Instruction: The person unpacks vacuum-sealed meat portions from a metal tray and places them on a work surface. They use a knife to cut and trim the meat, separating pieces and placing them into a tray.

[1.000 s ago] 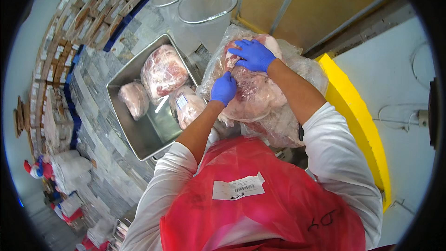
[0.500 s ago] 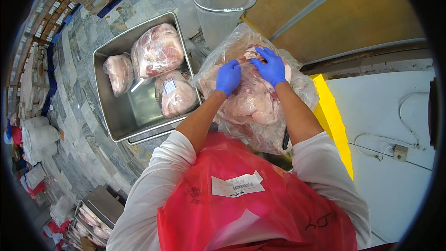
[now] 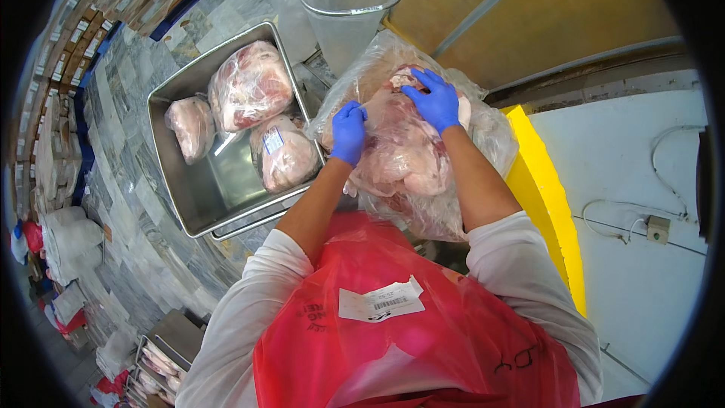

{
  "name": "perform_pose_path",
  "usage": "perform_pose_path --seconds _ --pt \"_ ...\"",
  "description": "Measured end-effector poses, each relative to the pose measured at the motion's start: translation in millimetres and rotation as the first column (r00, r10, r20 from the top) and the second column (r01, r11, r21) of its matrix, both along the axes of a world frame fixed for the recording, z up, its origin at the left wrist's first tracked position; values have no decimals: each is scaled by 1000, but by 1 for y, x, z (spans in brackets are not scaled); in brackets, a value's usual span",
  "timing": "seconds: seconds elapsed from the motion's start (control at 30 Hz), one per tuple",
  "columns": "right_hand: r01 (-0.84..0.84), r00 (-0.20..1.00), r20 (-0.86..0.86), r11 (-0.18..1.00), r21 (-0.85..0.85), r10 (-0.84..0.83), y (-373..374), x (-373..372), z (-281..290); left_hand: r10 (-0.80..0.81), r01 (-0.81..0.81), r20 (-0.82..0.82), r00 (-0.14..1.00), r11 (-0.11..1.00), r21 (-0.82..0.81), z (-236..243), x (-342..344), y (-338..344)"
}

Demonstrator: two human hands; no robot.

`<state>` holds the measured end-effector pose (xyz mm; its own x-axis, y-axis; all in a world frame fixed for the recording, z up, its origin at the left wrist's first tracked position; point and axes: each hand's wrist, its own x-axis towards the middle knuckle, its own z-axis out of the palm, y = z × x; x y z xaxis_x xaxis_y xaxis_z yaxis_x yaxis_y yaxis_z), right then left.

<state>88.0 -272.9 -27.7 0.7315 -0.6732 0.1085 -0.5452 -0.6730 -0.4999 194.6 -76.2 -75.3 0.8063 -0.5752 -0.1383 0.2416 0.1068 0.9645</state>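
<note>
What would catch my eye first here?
Probably the red apron, low in the middle. Above it, the blue-gloved left hand and right hand are at a big meat piece amid clear plastic. To their left, a steel tub holds three wrapped pieces.

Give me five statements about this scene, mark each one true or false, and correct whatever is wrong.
1. The left hand and the right hand both wear blue gloves. True.
2. The metal tub holds five pieces of meat. False: three pieces of meat show in the metal tub.
3. The right hand is on the large meat that lies amid clear plastic. True.
4. The person's apron is green. False: the apron is red.
5. The metal tub stands to the left of both hands. True.
</note>
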Motion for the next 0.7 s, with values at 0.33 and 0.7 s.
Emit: perform_pose_path --seconds 0.33,0.7 --pt "68 979 190 997 40 -74 -8 -22 -15 -163 135 119 979 967 215 -2 19 39" --pt "1 946 318 983 185 -61 -23 -35 -18 -758 140 260 598 418 897 70 22 -83"
